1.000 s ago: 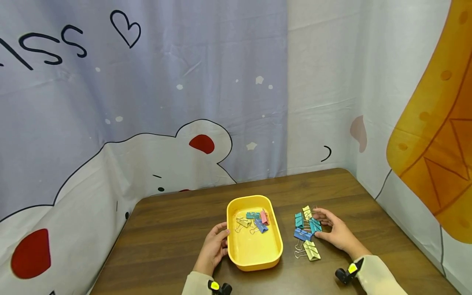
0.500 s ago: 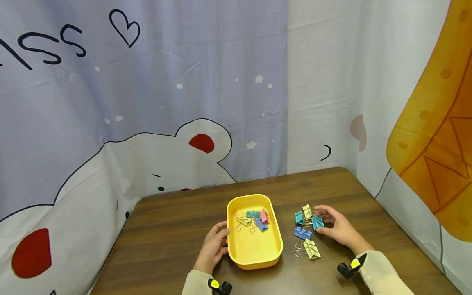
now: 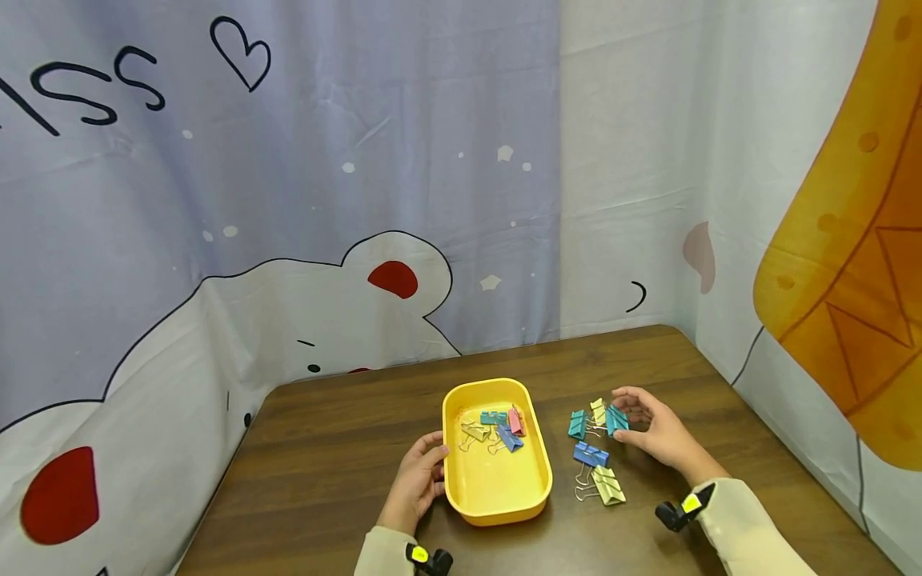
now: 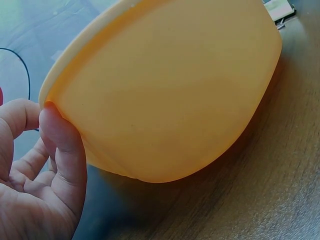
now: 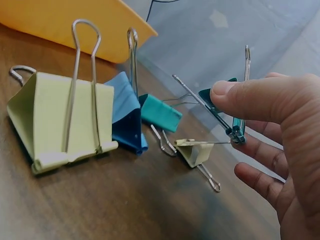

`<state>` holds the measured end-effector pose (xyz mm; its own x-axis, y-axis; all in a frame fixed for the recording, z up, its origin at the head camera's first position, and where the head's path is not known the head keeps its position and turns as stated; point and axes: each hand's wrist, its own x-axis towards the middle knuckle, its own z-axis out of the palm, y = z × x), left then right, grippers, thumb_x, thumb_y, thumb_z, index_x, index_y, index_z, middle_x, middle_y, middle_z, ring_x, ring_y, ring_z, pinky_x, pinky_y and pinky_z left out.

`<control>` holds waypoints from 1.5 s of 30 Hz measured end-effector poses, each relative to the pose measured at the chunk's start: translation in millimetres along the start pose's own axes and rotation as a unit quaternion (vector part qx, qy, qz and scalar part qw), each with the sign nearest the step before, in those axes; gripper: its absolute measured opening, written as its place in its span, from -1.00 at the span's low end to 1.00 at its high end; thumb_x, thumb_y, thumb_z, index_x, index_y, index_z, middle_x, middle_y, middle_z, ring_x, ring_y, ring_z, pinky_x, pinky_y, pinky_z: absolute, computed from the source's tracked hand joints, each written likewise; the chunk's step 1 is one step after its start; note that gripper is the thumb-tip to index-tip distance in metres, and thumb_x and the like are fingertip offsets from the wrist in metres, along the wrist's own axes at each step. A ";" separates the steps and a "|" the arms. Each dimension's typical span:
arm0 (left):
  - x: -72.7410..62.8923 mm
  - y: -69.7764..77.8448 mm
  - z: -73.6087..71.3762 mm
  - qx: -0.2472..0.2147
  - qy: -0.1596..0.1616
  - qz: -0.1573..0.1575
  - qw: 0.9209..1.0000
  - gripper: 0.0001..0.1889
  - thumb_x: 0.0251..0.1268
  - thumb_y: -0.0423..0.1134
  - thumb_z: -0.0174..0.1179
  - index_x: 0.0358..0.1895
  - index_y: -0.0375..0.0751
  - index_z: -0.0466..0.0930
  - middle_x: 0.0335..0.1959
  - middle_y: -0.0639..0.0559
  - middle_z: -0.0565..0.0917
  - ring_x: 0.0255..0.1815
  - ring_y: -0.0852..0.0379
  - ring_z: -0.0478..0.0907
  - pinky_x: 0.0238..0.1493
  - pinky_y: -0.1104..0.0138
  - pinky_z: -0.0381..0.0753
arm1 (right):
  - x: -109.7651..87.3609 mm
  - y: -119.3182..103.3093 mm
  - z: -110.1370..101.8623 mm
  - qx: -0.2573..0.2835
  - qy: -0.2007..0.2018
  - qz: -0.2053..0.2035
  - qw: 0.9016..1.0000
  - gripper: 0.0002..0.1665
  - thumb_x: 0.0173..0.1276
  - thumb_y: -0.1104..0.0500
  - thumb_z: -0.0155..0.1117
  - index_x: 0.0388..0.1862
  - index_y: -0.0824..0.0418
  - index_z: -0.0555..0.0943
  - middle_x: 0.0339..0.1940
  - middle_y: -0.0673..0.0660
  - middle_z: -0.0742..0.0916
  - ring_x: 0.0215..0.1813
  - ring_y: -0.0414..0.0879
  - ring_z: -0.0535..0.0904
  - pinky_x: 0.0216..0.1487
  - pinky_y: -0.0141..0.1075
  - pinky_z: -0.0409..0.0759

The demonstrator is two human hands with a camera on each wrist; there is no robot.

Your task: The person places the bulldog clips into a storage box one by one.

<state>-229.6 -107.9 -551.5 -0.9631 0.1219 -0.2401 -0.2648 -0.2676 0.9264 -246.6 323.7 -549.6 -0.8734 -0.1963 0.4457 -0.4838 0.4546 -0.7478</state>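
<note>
My left hand grips the left side of a yellow plastic tray. In the left wrist view, the fingers pinch the tray's rim. My right hand holds a teal binder clip between thumb and fingers; the right wrist view shows this clip up off the wood, its wire handles spread. Nearby on the table lie another teal binder clip, a small pale yellow one, a blue one and a larger pale yellow one.
Inside the tray lie a teal clip, a pink clip, a blue clip and a yellow clip. The brown wooden table reaches back to a printed curtain.
My right hand first drew the teal binder clip slightly right, then raised it up and back left. The other teal clip has shifted a little left. My left hand and the tray stay put.
</note>
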 end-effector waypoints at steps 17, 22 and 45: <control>-0.1 -1.2 0.5 0.001 0.001 0.001 1.000 -0.51 0.49 -0.30 0.10 0.40 -0.31 0.25 -0.26 -0.05 0.66 -0.54 0.25 0.55 -0.54 0.34 0.69 | 17.3 -16.9 -2.0 0.013 0.006 -0.001 1.000 -0.24 0.11 0.33 0.58 0.29 0.22 0.47 0.06 0.25 0.69 0.01 -0.08 0.64 0.01 -0.23 0.67; 0.5 -2.2 -0.2 0.002 0.002 0.002 1.000 -0.51 0.49 -0.28 0.11 0.39 -0.30 0.26 -0.25 -0.04 0.67 -0.54 0.24 0.56 -0.55 0.34 0.69 | 27.3 -27.2 6.0 0.016 0.007 -0.012 1.000 -0.24 0.09 0.40 0.57 0.28 0.25 0.46 0.06 0.27 0.69 0.01 0.00 0.63 0.02 -0.17 0.66; -1.9 -1.0 -0.2 0.010 0.006 0.003 1.000 -0.52 0.49 -0.28 0.10 0.39 -0.31 0.27 -0.22 -0.08 0.67 -0.53 0.23 0.54 -0.52 0.35 0.69 | 62.8 -60.0 73.3 0.093 -0.050 -0.003 0.994 -0.26 0.13 0.41 0.53 0.29 0.21 0.47 0.09 0.28 0.66 0.09 0.22 0.58 0.13 0.21 0.55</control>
<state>-227.5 -108.1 -552.0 -0.9651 0.1088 -0.2380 -0.2583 -0.2500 0.9332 -276.5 220.5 -512.9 -0.8673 -0.2880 0.4060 -0.4827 0.2873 -0.8273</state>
